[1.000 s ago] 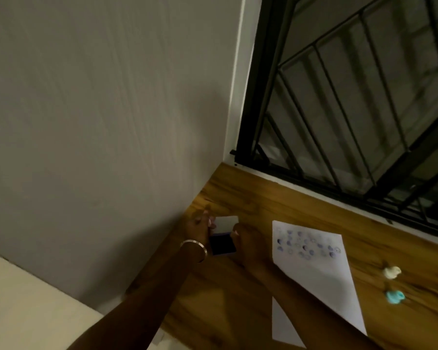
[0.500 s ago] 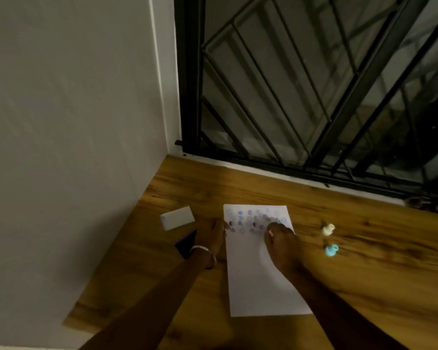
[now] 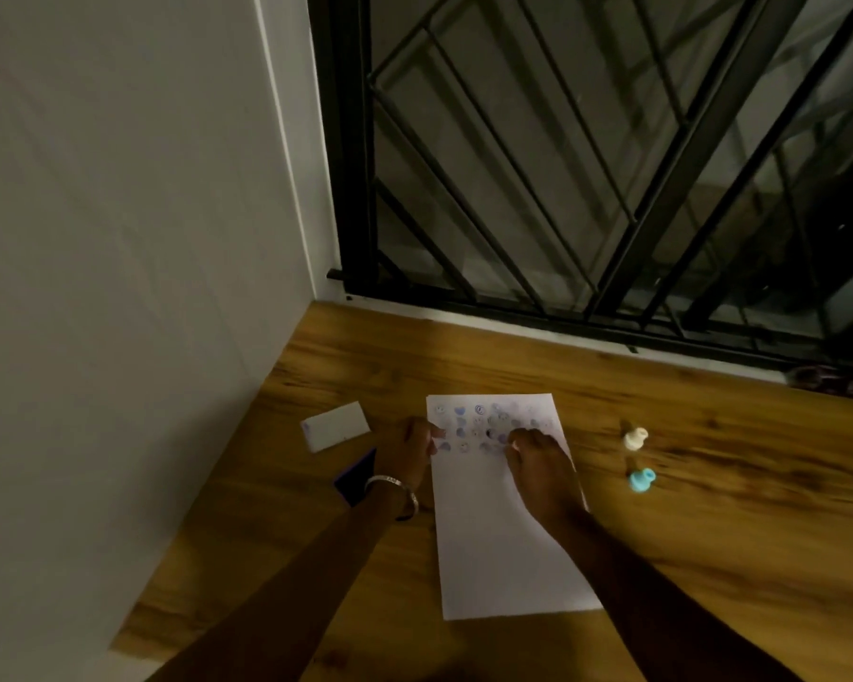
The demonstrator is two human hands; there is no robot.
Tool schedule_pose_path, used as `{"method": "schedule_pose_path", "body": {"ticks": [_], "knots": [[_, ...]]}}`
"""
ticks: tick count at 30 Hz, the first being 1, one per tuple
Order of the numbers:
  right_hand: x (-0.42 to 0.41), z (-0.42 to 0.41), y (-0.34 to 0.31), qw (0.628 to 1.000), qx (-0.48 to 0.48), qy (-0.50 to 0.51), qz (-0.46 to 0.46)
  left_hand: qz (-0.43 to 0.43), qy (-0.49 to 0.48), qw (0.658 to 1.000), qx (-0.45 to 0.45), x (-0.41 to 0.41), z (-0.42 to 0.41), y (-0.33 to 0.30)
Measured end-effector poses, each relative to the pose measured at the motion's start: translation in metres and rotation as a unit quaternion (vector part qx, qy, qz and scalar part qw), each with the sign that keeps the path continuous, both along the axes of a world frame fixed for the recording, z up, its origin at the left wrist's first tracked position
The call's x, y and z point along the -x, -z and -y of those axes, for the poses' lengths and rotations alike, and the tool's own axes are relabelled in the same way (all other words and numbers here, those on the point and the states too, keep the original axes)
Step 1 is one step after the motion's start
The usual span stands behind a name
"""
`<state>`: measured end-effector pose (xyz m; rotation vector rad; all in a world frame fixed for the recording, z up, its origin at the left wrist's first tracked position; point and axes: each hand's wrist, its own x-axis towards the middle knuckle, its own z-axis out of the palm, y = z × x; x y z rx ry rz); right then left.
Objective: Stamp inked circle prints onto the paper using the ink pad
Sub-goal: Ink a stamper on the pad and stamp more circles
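Two bare forearms reached in from the near edge over a brown wood-grain table [image 3: 710, 509]. A white rectangular sheet of paper [image 3: 503, 558] lay flat on it, its near part blank and its far part covered with rows of small blue and purple stamped prints [image 3: 478, 425].

The right hand [image 3: 538, 465] rested on the paper at the near edge of the prints, fingers bunched together and pointing down; whether they pinched a stamp could not be told. The left hand [image 3: 410, 450], with a silver bangle [image 3: 395, 489] at the wrist, sat at the paper's left edge, fingers curled loosely with the tips touching the sheet.

Just left of that wrist, partly hidden by it, lay the dark square ink pad [image 3: 355, 477]. Beyond it, apart, lay a white rectangular lid [image 3: 336, 425].

To the right of the paper, well apart from it, stood a small light-blue stamp [image 3: 641, 479] and, just behind it, a small cream stamp [image 3: 635, 438].

A plain grey-white wall [image 3: 119, 238] bounded the table on the left. Along the far edge ran a white sill and a black metal window grille [image 3: 562, 164] with slanted bars, dark behind.
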<state>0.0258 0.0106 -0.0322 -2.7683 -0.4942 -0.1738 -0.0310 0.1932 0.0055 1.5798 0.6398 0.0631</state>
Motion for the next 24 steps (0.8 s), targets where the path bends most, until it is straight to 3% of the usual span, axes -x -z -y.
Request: {"method": "schedule_pose_path", "body": {"ticks": [4, 9, 14, 18, 24], "knots": [[-0.008, -0.001, 0.005, 0.999, 0.019, -0.021, -0.043, -0.009, 0.019, 1.0, -0.011, 0.001, -0.002, 0.005], [-0.009, -0.002, -0.002, 0.997, 0.012, -0.017, -0.07, -0.021, -0.005, 0.999, 0.047, -0.007, 0.007, -0.004], [0.006, -0.003, -0.013, 0.997, -0.078, 0.001, 0.005, -0.076, 0.01, 0.986, 0.147, -0.008, 0.01, -0.011], [0.036, -0.023, -0.022, 0.985, -0.164, -0.053, 0.01, -0.094, 0.009, 0.972, 0.213, -0.004, 0.016, -0.011], [0.057, -0.042, -0.029, 0.977, -0.19, -0.095, 0.038, -0.108, 0.005, 0.956, 0.274, -0.004, 0.028, -0.01]]}}
